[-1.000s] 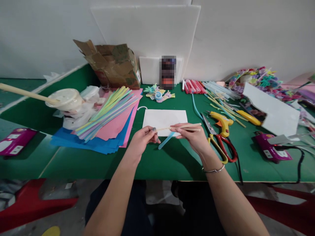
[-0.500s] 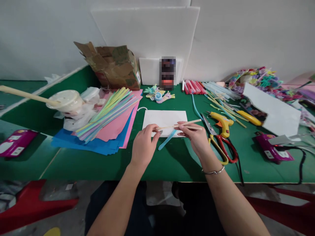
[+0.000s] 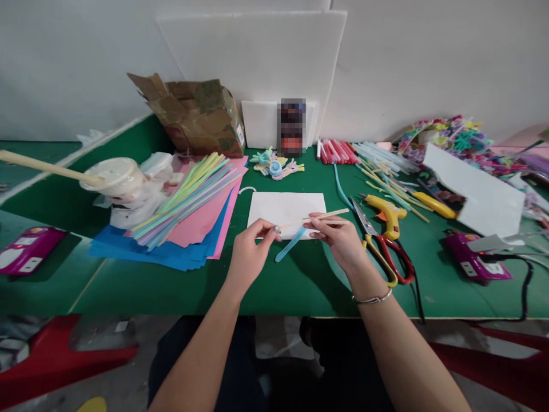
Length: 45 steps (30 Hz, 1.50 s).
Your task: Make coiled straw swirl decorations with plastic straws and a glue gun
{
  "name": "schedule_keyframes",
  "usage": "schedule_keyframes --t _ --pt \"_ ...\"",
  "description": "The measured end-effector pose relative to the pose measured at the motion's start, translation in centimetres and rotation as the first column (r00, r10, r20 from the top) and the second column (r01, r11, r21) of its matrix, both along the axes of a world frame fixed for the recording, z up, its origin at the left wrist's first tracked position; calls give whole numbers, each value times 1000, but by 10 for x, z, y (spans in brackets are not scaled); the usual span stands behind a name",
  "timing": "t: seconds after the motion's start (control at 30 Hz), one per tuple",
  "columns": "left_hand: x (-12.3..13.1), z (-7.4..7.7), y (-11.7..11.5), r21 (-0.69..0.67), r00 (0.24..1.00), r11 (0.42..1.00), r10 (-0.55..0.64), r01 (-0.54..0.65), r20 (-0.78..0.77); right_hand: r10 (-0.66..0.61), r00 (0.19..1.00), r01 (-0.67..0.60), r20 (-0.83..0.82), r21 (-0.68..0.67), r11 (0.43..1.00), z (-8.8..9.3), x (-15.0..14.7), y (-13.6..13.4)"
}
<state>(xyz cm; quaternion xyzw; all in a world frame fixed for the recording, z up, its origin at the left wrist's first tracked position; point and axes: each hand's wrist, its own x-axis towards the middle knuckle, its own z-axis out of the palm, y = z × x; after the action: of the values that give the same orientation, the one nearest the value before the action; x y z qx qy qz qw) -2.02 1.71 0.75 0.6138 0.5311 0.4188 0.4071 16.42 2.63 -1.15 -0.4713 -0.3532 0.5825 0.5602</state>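
A thin cream pipe cleaner [image 3: 292,222] stretches between my two hands above a white board [image 3: 287,201] on the green table. My left hand [image 3: 250,249] pinches its left end between thumb and fingertips. My right hand [image 3: 343,243] is closed around the other part, and two cream lengths stick out past the fingers to the right. A light blue pipe cleaner [image 3: 288,246] slants below the right fingers, across the board's front edge. Whether the right hand also touches it, I cannot tell.
Scissors [image 3: 380,243] and a yellow glue gun [image 3: 388,214] lie to the right. Pastel pipe cleaners [image 3: 184,200] rest on coloured sheets at left. Behind the board are a small fuzzy craft piece [image 3: 277,167] and a blurred-out upright item [image 3: 291,127]. A cardboard box [image 3: 201,117] stands behind.
My left hand has lowered slightly, and its thumb has shifted along the fingertips. The right hand keeps its hold, nearly still.
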Motion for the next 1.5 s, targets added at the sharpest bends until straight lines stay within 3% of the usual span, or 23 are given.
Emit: schedule_keyframes --t 0.07,0.13,0.2,0.27,0.3,0.37,0.43,0.5,0.6,0.7,0.8,1.0,1.17,1.3,1.4,1.5 --pt "0 1 2 -270 953 960 8 78 304 -5 1000 4 30 28 1000 0 -2 0" --pt "0 0 5 -511 835 837 132 194 534 -4 998 0 63 53 999 0 -3 -1" --pt "0 -1 7 -651 721 696 280 302 634 -12 996 4 91 84 996 0 -4 -1" --pt "1 -1 7 -687 672 638 340 349 658 -38 994 26 103 112 993 1 -5 -1" --pt "2 -1 7 -673 686 653 313 347 657 -54 994 42 98 117 992 1 -5 -1" --pt "3 -2 6 -590 791 758 167 279 589 -79 994 71 77 105 992 1 -5 -1" --pt "5 -4 4 -405 933 904 19 137 359 -98 994 94 47 78 993 1 -5 0" --pt "6 -8 1 -119 1000 993 9 -6 22 -113 993 112 30 47 993 1 -4 0" --pt "8 -13 -2 228 949 974 68 4 -309 -125 992 125 20 -1 992 1 -3 1" --pt "7 -16 -4 338 910 936 50 101 -412 -118 993 118 1 -45 992 1 -2 2" --pt "5 -16 -4 373 914 923 66 97 -401 -96 995 94 -23 -71 993 1 -1 3" --pt "3 -14 -3 302 978 953 62 1 -199 -69 997 66 -27 -87 994 1 -1 3" --pt "2 -15 -1 279 965 960 101 -31 -240 -50 999 48 -22 -59 997 1 -1 2" --pt "3 -13 -2 262 978 964 93 -42 -187 -56 998 54 -22 -56 997 1 -1 1" --pt "5 -10 -2 186 986 979 110 -86 -124 -77 997 76 -12 -26 997 -1 -1 1" --pt "6 -5 -1 21 993 996 92 -91 -67 -71 997 70 29 44 997 -2 0 1"
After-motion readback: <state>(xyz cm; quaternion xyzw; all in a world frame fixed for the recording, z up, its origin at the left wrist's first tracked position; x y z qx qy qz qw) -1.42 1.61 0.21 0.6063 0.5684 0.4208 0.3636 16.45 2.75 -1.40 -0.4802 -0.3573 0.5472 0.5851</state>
